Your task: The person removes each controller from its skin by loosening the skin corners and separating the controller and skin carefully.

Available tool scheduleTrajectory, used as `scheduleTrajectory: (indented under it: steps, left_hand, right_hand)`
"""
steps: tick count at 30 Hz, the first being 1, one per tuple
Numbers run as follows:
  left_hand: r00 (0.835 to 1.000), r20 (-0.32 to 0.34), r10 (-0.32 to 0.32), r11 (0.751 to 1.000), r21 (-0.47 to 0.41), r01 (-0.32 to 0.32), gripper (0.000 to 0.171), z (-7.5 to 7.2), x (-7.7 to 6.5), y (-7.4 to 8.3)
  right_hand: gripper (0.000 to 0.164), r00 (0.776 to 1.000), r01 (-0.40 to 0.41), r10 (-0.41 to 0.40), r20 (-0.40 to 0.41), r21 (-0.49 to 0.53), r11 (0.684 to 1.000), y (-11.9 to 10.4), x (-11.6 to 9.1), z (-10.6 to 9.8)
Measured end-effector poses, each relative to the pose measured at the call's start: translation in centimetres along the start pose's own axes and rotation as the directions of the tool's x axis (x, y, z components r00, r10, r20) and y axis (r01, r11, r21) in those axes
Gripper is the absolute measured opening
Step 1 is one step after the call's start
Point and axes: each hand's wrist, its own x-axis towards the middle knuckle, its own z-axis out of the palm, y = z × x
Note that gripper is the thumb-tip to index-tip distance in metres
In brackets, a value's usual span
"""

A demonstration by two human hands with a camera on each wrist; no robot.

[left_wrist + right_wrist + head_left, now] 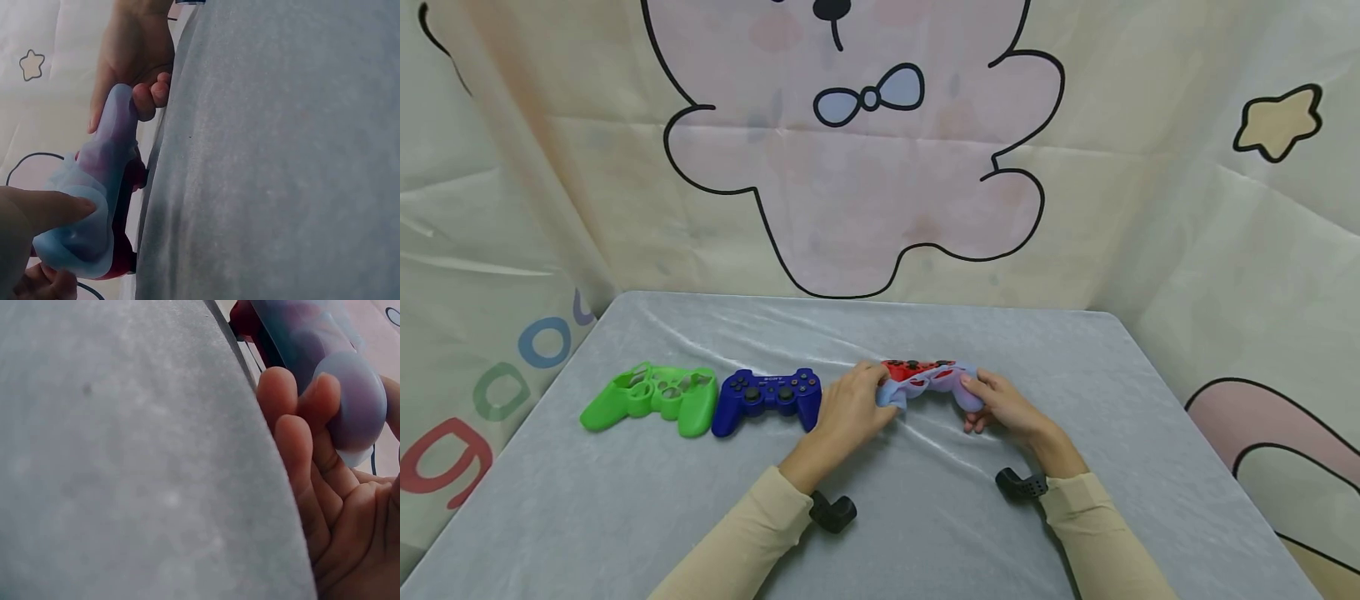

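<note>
A red game controller (910,368) is partly wrapped in a translucent blue-purple silicone cover (936,380), held just above the table. My left hand (852,406) grips its left end; in the left wrist view the thumb (84,205) presses on the cover. At the other end my right hand (1011,410) holds the covered right handle (357,403) between thumb and fingers. Red still shows along the top, where the cover does not lie over the controller. The cover looks wrinkled at the left handle (78,234).
Left of my hands, a blue game controller (767,402) lies on the grey cloth-covered table (925,517). Beside it is a green silicone controller cover (658,398). A printed curtain (865,183) hangs behind the table's far edge. Each wrist carries a black camera (833,512).
</note>
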Motion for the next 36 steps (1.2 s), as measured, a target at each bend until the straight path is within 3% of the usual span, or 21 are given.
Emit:
scheduleTrajectory:
  steps: [13,27,32,36]
  left_hand:
    - [0.997,-0.071,-0.008,1.0,0.025,0.01,0.027,0.1,-0.2,0.5]
    - [0.995,-0.097,-0.037,0.999,0.036,0.041,0.027,0.0,-0.5,1.1]
    - [0.99,-0.142,-0.008,0.997,0.077,0.019,0.029,0.2,-0.7,1.2]
    - [0.979,-0.198,0.056,0.991,0.134,-0.03,0.033,0.6,-1.0,1.2]
  right_hand:
    - [0.035,1.0,0.02,-0.02,0.006,0.002,1.0,0.1,0.0,0.1]
    - [0.034,1.0,0.006,-0.006,-0.018,-0.002,1.0,-0.2,0.2,0.2]
    - [0.034,1.0,0.003,-0.003,-0.019,-0.002,1.0,-0.2,0.3,0.2]
    - [0.035,1.0,0.006,-0.007,-0.009,-0.008,1.0,-0.3,0.3,0.2]
